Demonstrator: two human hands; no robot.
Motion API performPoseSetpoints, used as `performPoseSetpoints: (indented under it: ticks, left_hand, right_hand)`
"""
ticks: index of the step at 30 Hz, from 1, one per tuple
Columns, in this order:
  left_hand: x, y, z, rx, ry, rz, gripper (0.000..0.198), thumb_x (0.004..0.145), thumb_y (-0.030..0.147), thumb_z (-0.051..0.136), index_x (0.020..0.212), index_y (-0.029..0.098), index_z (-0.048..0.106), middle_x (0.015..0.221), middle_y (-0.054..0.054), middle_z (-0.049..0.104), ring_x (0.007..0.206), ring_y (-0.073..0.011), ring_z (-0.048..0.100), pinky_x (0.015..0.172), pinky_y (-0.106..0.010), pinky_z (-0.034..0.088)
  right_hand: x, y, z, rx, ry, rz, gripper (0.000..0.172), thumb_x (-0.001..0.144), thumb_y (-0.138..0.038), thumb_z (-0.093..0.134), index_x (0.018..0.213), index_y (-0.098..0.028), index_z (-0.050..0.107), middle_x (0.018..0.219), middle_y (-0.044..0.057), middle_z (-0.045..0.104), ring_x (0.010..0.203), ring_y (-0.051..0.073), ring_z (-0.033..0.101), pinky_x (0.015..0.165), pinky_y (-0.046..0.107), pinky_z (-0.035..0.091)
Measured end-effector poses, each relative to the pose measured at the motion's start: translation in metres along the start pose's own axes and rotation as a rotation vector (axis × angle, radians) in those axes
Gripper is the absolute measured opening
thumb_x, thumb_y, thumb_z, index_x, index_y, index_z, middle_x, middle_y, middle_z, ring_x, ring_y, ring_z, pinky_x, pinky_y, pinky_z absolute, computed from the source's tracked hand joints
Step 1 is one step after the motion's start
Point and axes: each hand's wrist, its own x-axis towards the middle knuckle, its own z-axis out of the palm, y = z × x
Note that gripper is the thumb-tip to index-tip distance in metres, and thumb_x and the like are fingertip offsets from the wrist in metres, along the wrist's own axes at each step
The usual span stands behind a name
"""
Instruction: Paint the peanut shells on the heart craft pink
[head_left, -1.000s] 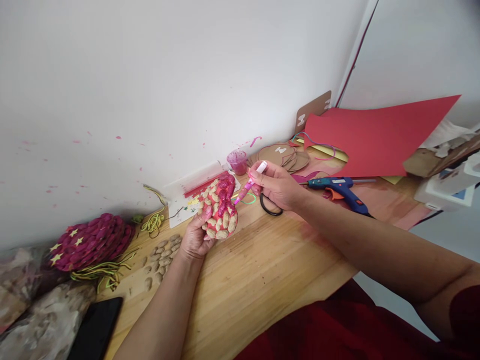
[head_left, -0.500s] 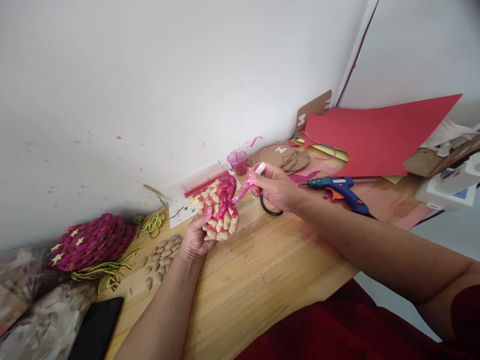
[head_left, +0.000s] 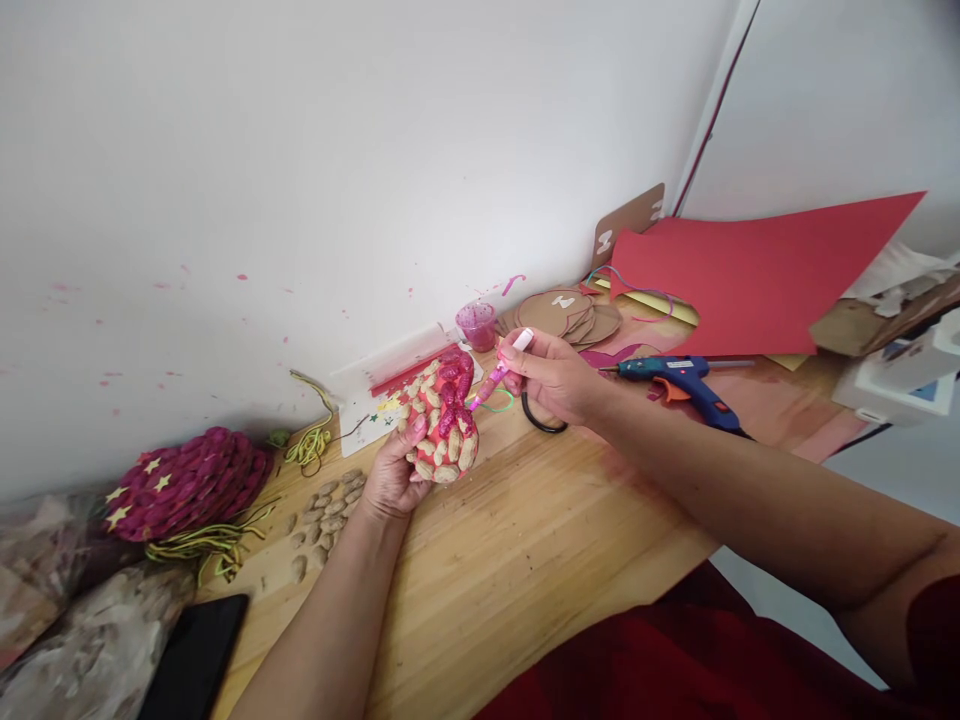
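Note:
My left hand (head_left: 397, 470) grips the lower left edge of a red disc covered in peanuts (head_left: 448, 455), tilted up over the table. Some peanuts along its upper right are coated in magenta paint; the others stay bare tan. In my right hand (head_left: 547, 375) is a paintbrush with a white handle end (head_left: 523, 340), pinched between thumb and fingers. Its pink-stained tip meets the painted peanuts at the disc's right side. Behind the brush, a clear plastic cup with magenta paint (head_left: 477, 325) stands by the wall.
Loose peanuts (head_left: 326, 515) lie left of my left hand, near a stack of magenta peanut discs with stars (head_left: 191, 485). A black phone (head_left: 195, 655) is at lower left. Rightward are cardboard discs (head_left: 551, 312), a blue glue gun (head_left: 686, 380) and red paper (head_left: 750, 285).
The brush tip shifts very slightly against the painted peanuts. Both hands keep their grips, and the view moves only a little.

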Motion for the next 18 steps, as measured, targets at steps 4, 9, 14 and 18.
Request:
performPoseSetpoints:
  ticks: [4, 9, 14, 18]
  left_hand:
    - [-0.0007, 0.0001, 0.0003, 0.067, -0.054, 0.004, 0.037, 0.060, 0.024, 0.091, 0.087, 0.016, 0.068, 0.050, 0.006, 0.059, 0.027, -0.0009, 0.030, 0.027, -0.011, 0.021]
    - [-0.0005, -0.0017, -0.0016, 0.041, -0.026, 0.037, 0.046, 0.058, 0.025, 0.093, 0.097, 0.017, 0.070, 0.055, 0.005, 0.063, 0.028, -0.0024, 0.036, 0.027, -0.012, 0.023]
    - [-0.0006, -0.0015, -0.0002, 0.013, -0.017, 0.041, 0.056, 0.057, 0.021, 0.093, 0.108, 0.019, 0.071, 0.062, 0.003, 0.069, 0.030, -0.0043, 0.042, 0.028, -0.013, 0.028]
    - [-0.0011, -0.0005, 0.0017, 0.022, -0.019, 0.033, 0.050, 0.055, 0.020, 0.093, 0.100, 0.018, 0.072, 0.057, 0.004, 0.066, 0.027, -0.0031, 0.038, 0.026, -0.012, 0.025]
  right_hand:
    - [-0.0002, -0.0006, 0.0019, -0.002, 0.006, 0.000, 0.053, 0.063, -0.054, 0.092, 0.078, -0.020, 0.054, 0.062, -0.008, 0.051, 0.055, 0.007, 0.046, 0.055, 0.024, 0.033]
    - [0.0002, -0.0018, 0.0035, 0.034, 0.053, -0.023, 0.057, 0.058, -0.055, 0.095, 0.078, -0.020, 0.055, 0.063, -0.009, 0.054, 0.056, 0.007, 0.048, 0.056, 0.024, 0.036]
    - [0.0004, -0.0007, 0.0030, 0.019, 0.050, -0.017, 0.056, 0.058, -0.054, 0.095, 0.079, -0.020, 0.056, 0.061, -0.009, 0.054, 0.055, 0.007, 0.048, 0.055, 0.025, 0.035]
    - [0.0006, -0.0003, 0.0028, 0.017, 0.067, -0.035, 0.055, 0.060, -0.053, 0.094, 0.078, -0.020, 0.055, 0.063, -0.008, 0.055, 0.055, 0.007, 0.049, 0.056, 0.025, 0.035]
